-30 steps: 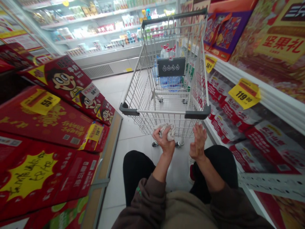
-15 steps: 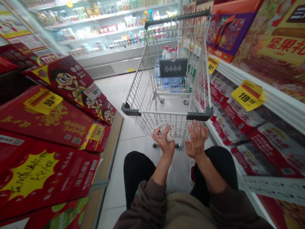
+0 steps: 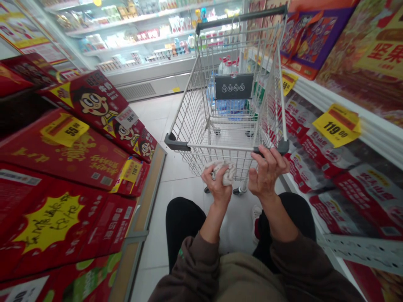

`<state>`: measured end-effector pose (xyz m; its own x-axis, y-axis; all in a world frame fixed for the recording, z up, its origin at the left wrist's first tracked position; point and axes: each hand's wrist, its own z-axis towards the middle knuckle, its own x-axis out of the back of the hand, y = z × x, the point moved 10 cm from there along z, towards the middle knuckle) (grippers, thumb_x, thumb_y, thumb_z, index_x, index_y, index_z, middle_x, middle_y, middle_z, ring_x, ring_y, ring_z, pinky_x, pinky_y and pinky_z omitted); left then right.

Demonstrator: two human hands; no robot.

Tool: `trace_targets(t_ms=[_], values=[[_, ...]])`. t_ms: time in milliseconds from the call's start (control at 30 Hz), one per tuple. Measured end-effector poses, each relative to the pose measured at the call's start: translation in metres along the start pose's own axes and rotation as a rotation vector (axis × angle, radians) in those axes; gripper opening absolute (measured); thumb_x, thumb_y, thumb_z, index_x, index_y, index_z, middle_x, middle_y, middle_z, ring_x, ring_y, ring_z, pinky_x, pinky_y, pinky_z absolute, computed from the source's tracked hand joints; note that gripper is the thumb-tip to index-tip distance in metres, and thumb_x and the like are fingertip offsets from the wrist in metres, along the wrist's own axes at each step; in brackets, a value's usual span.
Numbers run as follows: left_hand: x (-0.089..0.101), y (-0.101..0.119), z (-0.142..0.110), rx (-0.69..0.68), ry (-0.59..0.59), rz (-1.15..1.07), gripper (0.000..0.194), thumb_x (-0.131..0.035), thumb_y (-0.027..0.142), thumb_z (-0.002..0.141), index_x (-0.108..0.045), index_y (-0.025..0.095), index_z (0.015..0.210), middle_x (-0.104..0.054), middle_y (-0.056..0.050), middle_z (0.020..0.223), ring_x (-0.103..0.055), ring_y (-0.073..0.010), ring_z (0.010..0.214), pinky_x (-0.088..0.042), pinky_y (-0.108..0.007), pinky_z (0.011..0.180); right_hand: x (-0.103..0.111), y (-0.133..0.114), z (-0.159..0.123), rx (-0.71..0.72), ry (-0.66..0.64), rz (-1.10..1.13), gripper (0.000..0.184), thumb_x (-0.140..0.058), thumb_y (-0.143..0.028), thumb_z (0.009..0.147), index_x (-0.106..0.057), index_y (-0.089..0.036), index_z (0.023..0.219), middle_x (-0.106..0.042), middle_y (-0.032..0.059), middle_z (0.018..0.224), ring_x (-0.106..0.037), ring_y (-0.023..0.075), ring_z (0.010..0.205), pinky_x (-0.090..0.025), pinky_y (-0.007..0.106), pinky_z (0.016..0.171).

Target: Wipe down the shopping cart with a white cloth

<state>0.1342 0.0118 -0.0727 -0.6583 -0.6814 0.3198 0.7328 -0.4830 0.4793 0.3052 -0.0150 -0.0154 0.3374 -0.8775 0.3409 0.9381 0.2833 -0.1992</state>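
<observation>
Clenching a crumpled white cloth in the left hand; right hand hooks the cart handle — slack fingers risk a roll-away.

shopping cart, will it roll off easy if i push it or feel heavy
The wire shopping cart will likely roll easily: it stands on small casters on smooth floor tiles. Its open wire basket looks stiff, not floppy, and fairly light for its size, though I cannot tell whether the bottles at its far end are inside.
</observation>
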Motion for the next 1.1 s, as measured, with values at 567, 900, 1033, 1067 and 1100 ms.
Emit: trace_targets(t_ms=[567,900,1033,1067,1100], values=[[-0.014,0.022,-0.012,-0.261,-0.142,-0.029,0.028,-0.068,0.019,0.084,-0.077,0.031,0.108,-0.055,-0.009,0.117,-0.050,-0.0272,0.112,-0.044,-0.045,0.101,0.005,-0.002,0.010,0.005,0.026,-0.060,0.038,-0.030,-0.043,0.104,-0.062,-0.021,0.103,-0.065,0.0097,0.129,-0.052,0.0263,0.128,-0.031,0.046,0.105],[0.005,-0.022,0.005,0.103,0.052,0.018,0.022,-0.067,0.015,0.085,-0.076,0.022,0.104,-0.052,-0.011,0.114,-0.052,-0.0267,0.111,-0.047,-0.042,0.099,0.005,0.000,0.010,-0.012,0.017,-0.024,0.034,-0.034,-0.039,0.102,-0.063,-0.021,0.096,-0.063,0.0095,0.130,-0.049,0.0273,0.130,-0.030,0.047,0.105],[-0.011,-0.015,-0.007,0.117,-0.056,-0.013,0.031,-0.067,0.008,0.079,-0.076,0.022,0.105,-0.053,-0.011,0.115,-0.053,-0.0269,0.108,-0.046,-0.043,0.097,0.003,-0.001,0.009,0.004,-0.003,-0.027,0.035,-0.034,-0.038,0.102,-0.064,-0.021,0.094,-0.062,0.0094,0.131,-0.049,0.0275,0.130,-0.030,0.047,0.106],[-0.011,-0.016,-0.007,0.133,-0.057,-0.020,0.033,-0.067,0.007,0.078,-0.076,0.022,0.106,-0.053,-0.011,0.115,-0.053,-0.0270,0.109,-0.046,-0.043,0.097,0.003,0.000,0.009,0.002,-0.007,-0.030,0.036,-0.034,-0.038,0.101,-0.064,-0.021,0.093,-0.062,0.0093,0.131,-0.049,0.0275,0.130,-0.030,0.047,0.106],[-0.010,-0.018,-0.007,0.143,-0.054,-0.024,0.033,-0.067,0.006,0.078,-0.076,0.023,0.105,-0.053,-0.011,0.115,-0.053,-0.0269,0.109,-0.046,-0.043,0.098,0.003,0.000,0.009,-0.002,-0.010,-0.033,0.036,-0.034,-0.038,0.101,-0.064,-0.021,0.093,-0.062,0.0092,0.131,-0.049,0.0276,0.130,-0.030,0.048,0.106]])
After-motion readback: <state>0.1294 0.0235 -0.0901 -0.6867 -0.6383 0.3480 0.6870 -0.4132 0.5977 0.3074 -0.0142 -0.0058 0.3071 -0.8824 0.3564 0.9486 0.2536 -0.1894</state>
